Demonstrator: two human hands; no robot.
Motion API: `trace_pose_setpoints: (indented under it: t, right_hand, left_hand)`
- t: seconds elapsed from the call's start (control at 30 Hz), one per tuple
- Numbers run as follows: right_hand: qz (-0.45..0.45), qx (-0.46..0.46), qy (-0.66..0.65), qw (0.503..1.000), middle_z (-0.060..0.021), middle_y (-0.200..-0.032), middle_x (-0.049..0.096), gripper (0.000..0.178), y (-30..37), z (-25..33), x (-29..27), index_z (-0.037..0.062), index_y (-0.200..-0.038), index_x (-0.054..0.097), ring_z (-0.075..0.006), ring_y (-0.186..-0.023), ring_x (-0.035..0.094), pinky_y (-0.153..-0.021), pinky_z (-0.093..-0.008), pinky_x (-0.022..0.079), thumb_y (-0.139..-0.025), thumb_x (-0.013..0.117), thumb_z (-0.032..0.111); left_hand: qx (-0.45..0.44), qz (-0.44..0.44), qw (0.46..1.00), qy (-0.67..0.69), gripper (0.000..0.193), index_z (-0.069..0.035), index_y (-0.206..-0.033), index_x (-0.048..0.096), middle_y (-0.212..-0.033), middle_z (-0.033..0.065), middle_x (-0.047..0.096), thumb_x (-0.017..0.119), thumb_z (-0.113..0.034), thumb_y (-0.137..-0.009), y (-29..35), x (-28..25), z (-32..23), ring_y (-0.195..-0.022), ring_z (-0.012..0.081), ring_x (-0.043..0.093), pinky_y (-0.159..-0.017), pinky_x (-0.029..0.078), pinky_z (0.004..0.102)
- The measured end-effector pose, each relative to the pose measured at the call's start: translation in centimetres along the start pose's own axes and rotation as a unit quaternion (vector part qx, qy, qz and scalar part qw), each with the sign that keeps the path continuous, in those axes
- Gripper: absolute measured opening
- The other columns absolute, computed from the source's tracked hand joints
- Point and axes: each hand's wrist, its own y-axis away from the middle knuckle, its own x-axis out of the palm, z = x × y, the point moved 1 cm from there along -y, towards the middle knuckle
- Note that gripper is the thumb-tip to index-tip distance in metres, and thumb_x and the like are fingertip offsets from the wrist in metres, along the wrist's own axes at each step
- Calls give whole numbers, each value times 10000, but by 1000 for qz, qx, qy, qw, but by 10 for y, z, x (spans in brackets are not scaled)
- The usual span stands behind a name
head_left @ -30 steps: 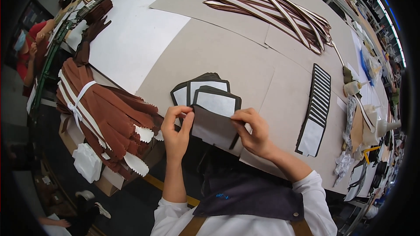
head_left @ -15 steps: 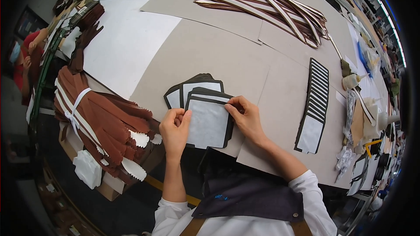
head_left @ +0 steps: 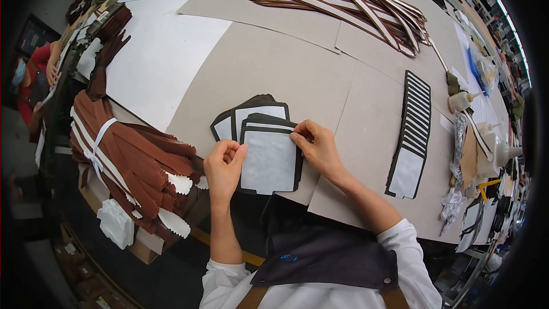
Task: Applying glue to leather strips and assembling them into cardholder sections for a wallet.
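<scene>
A pale grey, roughly square panel with black edging point(head_left: 267, 163) lies at the table's front edge, on top of a small stack of like pieces. My left hand point(head_left: 224, 167) pinches its left side, thumb and fingertips together. At the upper right corner my right hand point(head_left: 318, 147) grips the panel between thumb and forefinger. Behind it, partly covered, fan out several more black-edged panels point(head_left: 260, 110). Further right, a long overlapping row of similar panels point(head_left: 409, 131) shows mostly as black and white stripes, its nearest piece fully exposed.
Left of me a tied bundle of brown strips point(head_left: 131, 154) rests on a box, beside a crumpled white piece point(head_left: 115, 223). Brown and white strips point(head_left: 343, 6) are heaped at the back. Plastic bottles point(head_left: 496, 157) line the right side. A person in red point(head_left: 40, 74) is at far left.
Both hands stay on the panel with little movement. A wider black band now shows along the front panel's top edge. The person at far left has shifted their arms.
</scene>
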Motion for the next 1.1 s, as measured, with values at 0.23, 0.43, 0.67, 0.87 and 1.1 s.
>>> trace_pose_setpoints:
  t: [0.23, 0.43, 0.67, 0.87, 1.1]
  right_hand:
    - [1, -17, -3, 1000, -144, -787, 664, 130, 3, -2, 0, -31, -894, 627, -209, -653, 606, -624, -335, 495, -855, 658, 89]
    - [-17, -45, 8, 999, -76, -749, 633, 108, 3, -4, 4, -34, -892, 618, -114, -652, 558, -621, -271, 478, -863, 663, 59]
    - [-40, -75, 42, 995, -93, -763, 634, 111, 3, -5, 7, -32, -885, 616, -139, -640, 558, -614, -279, 479, -851, 673, 57]
    - [-50, -82, 48, 994, -99, -764, 635, 112, 4, -8, 9, -29, -881, 616, -144, -635, 558, -609, -281, 478, -845, 679, 56]
    - [-43, -81, 51, 994, -121, -805, 645, 113, 5, -7, 8, -4, -896, 610, -224, -661, 598, -627, -341, 485, -845, 666, 79]
  left_hand:
    - [-7, 2, 1000, 10, 184, 15, -757, 599, -643, 4, 551, 738, -93, -811, -1, 0, 4, -556, 70, 459, -533, 404, 231]
    - [-40, -7, 999, -19, 198, -21, -926, 622, -617, -6, 507, 744, -122, -807, -3, 1, -6, -546, 91, 454, -536, 401, 258]
    - [-1, -24, 998, -61, 241, -26, -995, 633, -700, 8, 540, 731, -167, -826, -30, 11, -5, -580, 110, 482, -574, 427, 284]
    - [1, -22, 999, -29, 213, -18, -971, 644, -771, 21, 605, 721, -160, -833, -37, 15, -5, -591, 106, 495, -595, 449, 279]
    - [4, 14, 997, -77, 119, -1, -856, 654, -712, 27, 617, 688, -113, -837, -46, 10, -9, -592, 107, 518, -599, 457, 262]
